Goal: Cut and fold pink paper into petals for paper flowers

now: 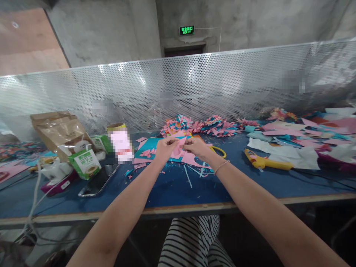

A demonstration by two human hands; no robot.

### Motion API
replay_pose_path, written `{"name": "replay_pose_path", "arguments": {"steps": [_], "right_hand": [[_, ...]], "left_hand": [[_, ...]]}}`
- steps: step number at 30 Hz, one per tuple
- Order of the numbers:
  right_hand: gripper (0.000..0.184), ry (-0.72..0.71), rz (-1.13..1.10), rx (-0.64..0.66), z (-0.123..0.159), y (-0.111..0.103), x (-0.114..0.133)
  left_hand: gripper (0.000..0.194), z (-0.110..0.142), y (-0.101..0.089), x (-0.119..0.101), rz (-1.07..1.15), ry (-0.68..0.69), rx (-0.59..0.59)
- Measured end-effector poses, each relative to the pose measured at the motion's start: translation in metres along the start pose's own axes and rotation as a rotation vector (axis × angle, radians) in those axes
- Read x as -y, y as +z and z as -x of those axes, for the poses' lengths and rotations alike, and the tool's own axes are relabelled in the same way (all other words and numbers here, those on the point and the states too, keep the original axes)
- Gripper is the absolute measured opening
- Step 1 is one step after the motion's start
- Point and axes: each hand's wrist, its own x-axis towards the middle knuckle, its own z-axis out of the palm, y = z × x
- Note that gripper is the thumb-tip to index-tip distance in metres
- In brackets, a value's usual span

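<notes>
Between my two hands, over the middle of the blue table [178,194], is a piece of pink paper [178,147]. My left hand [166,148] pinches its left side. On the right side, my right hand [198,147] grips it with closed fingers. A blue paper sheet [151,144] lies beneath and behind the hands, with small pink paper pieces [147,153] on it. Partly hidden by my right wrist are the yellow handles of what look like scissors [219,151].
A yellow glue gun [267,162] lies at right. Paper flower clusters [219,125] sit by the perforated metal screen [222,81]. On the left are a phone [98,180], a green-and-white carton [85,164], a brown paper bag [61,133] and hanging white cables [35,198].
</notes>
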Motion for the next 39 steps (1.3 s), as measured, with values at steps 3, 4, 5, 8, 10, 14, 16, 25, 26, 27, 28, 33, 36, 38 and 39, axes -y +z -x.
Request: {"name": "replay_pose_path", "arguments": {"steps": [3, 4, 5, 8, 10, 14, 16, 25, 26, 27, 28, 33, 36, 38, 39], "right_hand": [[0.016, 0.058, 0.038, 0.005, 0.003, 0.001, 0.001], [0.016, 0.072, 0.055, 0.031, 0.004, 0.001, 0.002], [0.015, 0.078, 0.072, 0.066, 0.005, 0.002, 0.004], [0.014, 0.047, 0.098, 0.141, 0.008, 0.005, 0.009], [0.012, 0.015, 0.095, 0.127, 0.009, 0.007, 0.012], [0.006, 0.013, 0.116, 0.097, 0.006, 0.006, 0.010], [0.006, -0.004, 0.100, 0.029, 0.003, 0.004, 0.007], [0.024, -0.186, -0.145, -0.343, -0.005, -0.007, 0.004], [0.024, -0.199, -0.147, -0.344, -0.005, -0.007, 0.004], [0.025, -0.207, -0.140, -0.342, -0.006, -0.008, 0.004], [0.025, -0.207, -0.121, -0.337, -0.007, -0.009, 0.004], [0.021, -0.086, 0.353, -0.341, -0.009, -0.022, -0.001], [0.025, 0.071, 0.933, -0.317, 0.000, -0.037, -0.007], [0.036, 0.342, 1.187, -0.314, 0.006, -0.048, -0.013], [0.043, 0.456, 1.237, -0.293, 0.008, -0.053, -0.016]], "left_hand": [[0.011, 0.001, 0.001, 0.000, -0.002, 0.005, 0.018], [0.010, 0.000, 0.001, 0.000, -0.002, 0.006, 0.020], [0.010, 0.000, 0.001, 0.000, -0.006, 0.005, 0.018], [0.012, -0.002, 0.000, 0.001, -0.022, -0.012, -0.010], [0.014, -0.004, -0.001, 0.002, -0.013, -0.017, -0.033], [0.016, -0.006, -0.002, 0.005, 0.039, 0.004, -0.052], [0.019, -0.007, -0.003, 0.006, 0.064, 0.004, -0.060], [0.044, -0.001, -0.001, -0.003, 0.115, -0.205, 0.238], [0.043, 0.000, 0.000, -0.003, 0.111, -0.216, 0.268], [0.042, 0.001, 0.001, -0.003, 0.112, -0.222, 0.282], [0.040, 0.001, 0.001, -0.003, 0.119, -0.224, 0.282], [0.036, -0.003, -0.003, 0.001, 0.189, -0.276, 0.136], [0.029, -0.005, -0.004, 0.003, 0.280, -0.361, 0.075], [0.022, -0.004, -0.004, 0.004, 0.338, -0.418, 0.054], [0.020, -0.004, -0.004, 0.003, 0.364, -0.444, 0.042]]}}
